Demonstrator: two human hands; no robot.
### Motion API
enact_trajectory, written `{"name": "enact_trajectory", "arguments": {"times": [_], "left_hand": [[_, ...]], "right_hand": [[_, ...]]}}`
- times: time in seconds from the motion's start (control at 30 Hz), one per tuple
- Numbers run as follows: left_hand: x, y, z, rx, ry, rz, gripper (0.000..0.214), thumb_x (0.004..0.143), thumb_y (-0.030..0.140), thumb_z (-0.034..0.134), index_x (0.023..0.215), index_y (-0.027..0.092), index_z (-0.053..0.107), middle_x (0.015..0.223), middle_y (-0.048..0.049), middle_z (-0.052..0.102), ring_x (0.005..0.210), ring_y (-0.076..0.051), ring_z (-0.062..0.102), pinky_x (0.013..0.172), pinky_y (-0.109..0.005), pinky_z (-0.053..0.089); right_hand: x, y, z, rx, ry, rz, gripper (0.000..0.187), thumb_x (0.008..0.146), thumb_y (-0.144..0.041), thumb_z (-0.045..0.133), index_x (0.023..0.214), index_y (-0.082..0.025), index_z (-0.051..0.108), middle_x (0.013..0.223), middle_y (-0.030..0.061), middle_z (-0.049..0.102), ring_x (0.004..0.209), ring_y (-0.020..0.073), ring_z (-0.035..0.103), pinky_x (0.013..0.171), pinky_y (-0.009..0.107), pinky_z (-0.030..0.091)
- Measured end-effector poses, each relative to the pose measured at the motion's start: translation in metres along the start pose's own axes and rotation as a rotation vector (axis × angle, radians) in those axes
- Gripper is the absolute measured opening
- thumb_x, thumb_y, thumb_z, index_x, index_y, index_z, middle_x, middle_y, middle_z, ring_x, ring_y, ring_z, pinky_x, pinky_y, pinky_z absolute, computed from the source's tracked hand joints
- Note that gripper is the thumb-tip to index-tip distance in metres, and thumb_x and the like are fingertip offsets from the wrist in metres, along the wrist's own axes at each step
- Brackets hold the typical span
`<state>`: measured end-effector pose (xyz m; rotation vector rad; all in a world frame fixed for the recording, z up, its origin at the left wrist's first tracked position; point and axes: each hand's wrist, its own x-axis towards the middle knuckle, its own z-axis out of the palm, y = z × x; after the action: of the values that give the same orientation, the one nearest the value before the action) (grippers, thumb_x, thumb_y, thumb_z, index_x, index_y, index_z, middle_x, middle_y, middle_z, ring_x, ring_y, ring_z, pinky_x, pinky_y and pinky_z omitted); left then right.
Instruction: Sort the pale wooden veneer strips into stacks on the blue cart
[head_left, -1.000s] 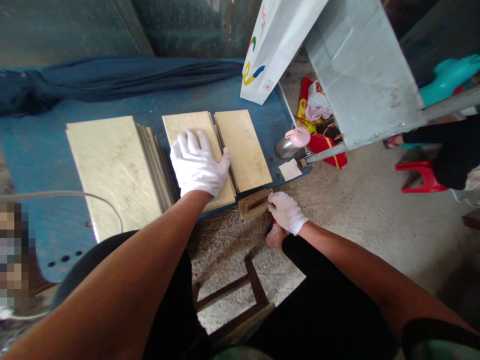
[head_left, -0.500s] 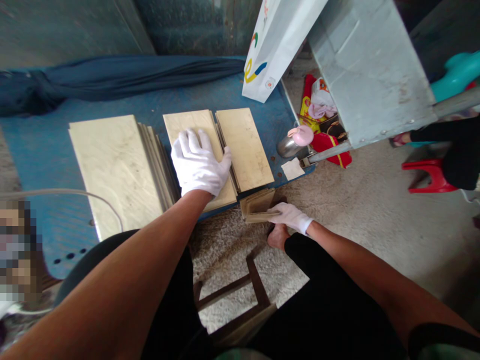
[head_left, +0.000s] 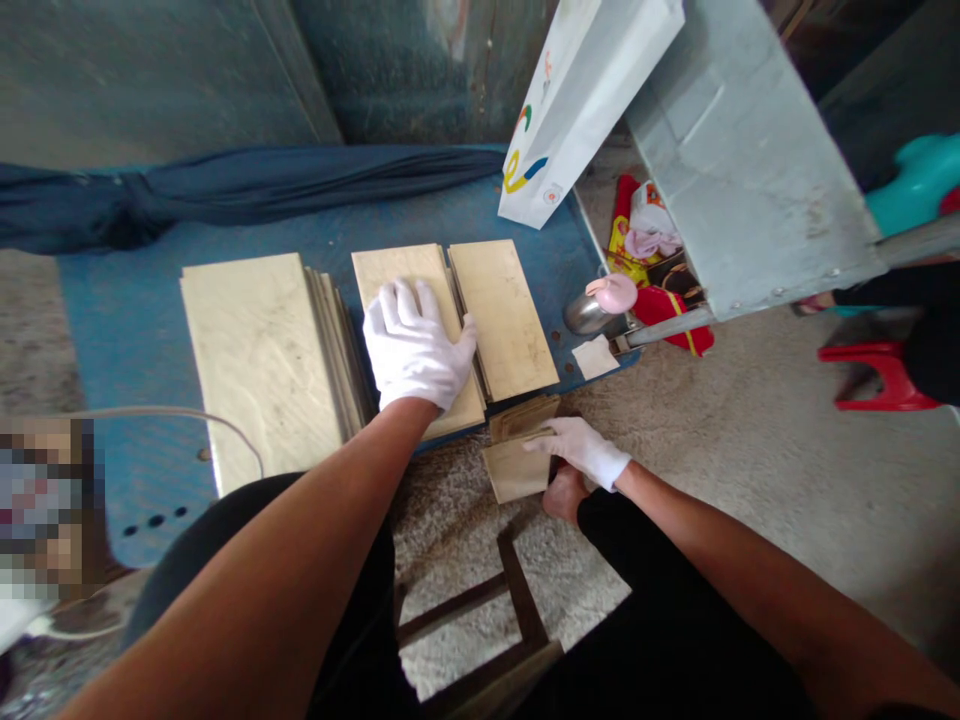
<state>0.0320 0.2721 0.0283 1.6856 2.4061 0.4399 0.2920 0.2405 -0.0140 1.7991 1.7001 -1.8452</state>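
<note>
Currently, the hands work apart in white gloves: the left hand [head_left: 414, 345] lies flat on the central stack of pale boards [head_left: 397, 270], while the right hand [head_left: 577, 452] holds a small bundle of boards [head_left: 516, 470] at 4 o'clock from it, just past the edge of the blue desk [head_left: 142, 450].

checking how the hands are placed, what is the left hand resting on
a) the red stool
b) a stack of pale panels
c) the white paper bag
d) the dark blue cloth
b, the white-gloved left hand lies flat with spread fingers on the stack of pale panels on the blue table.
</note>
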Motion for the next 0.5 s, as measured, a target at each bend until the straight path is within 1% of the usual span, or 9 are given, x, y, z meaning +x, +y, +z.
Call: {"name": "enact_trajectory", "arguments": {"times": [0.1, 0.17, 0.23, 0.3, 0.37, 0.43, 0.5], "left_hand": [[0.001, 0.0, -0.001, 0.009, -0.002, 0.0, 0.077, 0.09, 0.056, 0.034, 0.148, 0.006, 0.037, 0.154, -0.022, 0.038, 0.144, -0.04, 0.028, 0.115, -0.055, 0.023], [0.001, 0.001, -0.002, 0.013, -0.006, 0.002, 0.076, 0.09, 0.056, 0.034, 0.147, 0.005, 0.038, 0.153, -0.0229, 0.039, 0.144, -0.04, 0.029, 0.114, -0.055, 0.023], [0.001, 0.001, -0.003, 0.009, -0.01, 0.003, 0.076, 0.091, 0.056, 0.034, 0.146, 0.003, 0.039, 0.153, -0.0243, 0.039, 0.144, -0.041, 0.029, 0.114, -0.055, 0.024], [0.001, 0.0, -0.003, -0.001, -0.01, 0.001, 0.077, 0.091, 0.056, 0.034, 0.145, 0.002, 0.039, 0.153, -0.0257, 0.038, 0.144, -0.041, 0.028, 0.114, -0.055, 0.023], [0.001, 0.0, -0.003, -0.002, -0.001, 0.006, 0.077, 0.091, 0.056, 0.034, 0.145, 0.001, 0.039, 0.152, -0.0267, 0.038, 0.143, -0.041, 0.028, 0.115, -0.055, 0.023], [0.001, -0.001, -0.003, 0.019, 0.017, 0.016, 0.077, 0.091, 0.056, 0.034, 0.144, 0.0, 0.04, 0.15, -0.0278, 0.04, 0.142, -0.041, 0.03, 0.114, -0.054, 0.024], [0.001, -0.002, -0.003, 0.044, 0.032, 0.026, 0.077, 0.091, 0.056, 0.034, 0.142, -0.001, 0.042, 0.148, -0.0291, 0.042, 0.141, -0.042, 0.033, 0.114, -0.052, 0.026]], "right_hand": [[-0.015, -0.021, -0.011, 0.053, -0.057, -0.023, 0.043, 0.065, -0.055, 0.08, 0.077, -0.014, 0.071, 0.075, 0.0031, 0.071, 0.076, 0.019, 0.064, 0.069, 0.029, 0.051], [-0.027, -0.035, -0.021, 0.047, -0.073, -0.037, 0.044, 0.065, -0.055, 0.08, 0.08, -0.014, 0.072, 0.077, 0.0044, 0.072, 0.077, 0.0194, 0.065, 0.07, 0.029, 0.051], [-0.039, -0.051, -0.032, 0.018, -0.058, -0.062, 0.045, 0.067, -0.057, 0.078, 0.081, -0.015, 0.072, 0.079, 0.0056, 0.073, 0.077, 0.0205, 0.066, 0.07, 0.03, 0.051], [-0.047, -0.068, -0.045, -0.006, -0.03, -0.131, 0.045, 0.074, -0.059, 0.072, 0.085, -0.016, 0.072, 0.085, 0.0068, 0.074, 0.083, 0.0225, 0.067, 0.074, 0.032, 0.053], [-0.046, -0.086, -0.059, -0.055, 0.033, -0.262, 0.044, 0.085, -0.058, 0.061, 0.094, -0.016, 0.073, 0.093, 0.0078, 0.074, 0.094, 0.0245, 0.067, 0.084, 0.036, 0.053], [-0.035, -0.105, -0.072, -0.127, 0.141, -0.371, 0.045, 0.092, -0.056, 0.051, 0.099, -0.017, 0.072, 0.097, 0.0084, 0.074, 0.101, 0.0252, 0.066, 0.091, 0.038, 0.051], [-0.014, -0.123, -0.084, -0.197, 0.308, -0.419, 0.046, 0.094, -0.055, 0.045, 0.098, -0.018, 0.071, 0.096, 0.009, 0.073, 0.097, 0.0246, 0.067, 0.088, 0.037, 0.052]]}}
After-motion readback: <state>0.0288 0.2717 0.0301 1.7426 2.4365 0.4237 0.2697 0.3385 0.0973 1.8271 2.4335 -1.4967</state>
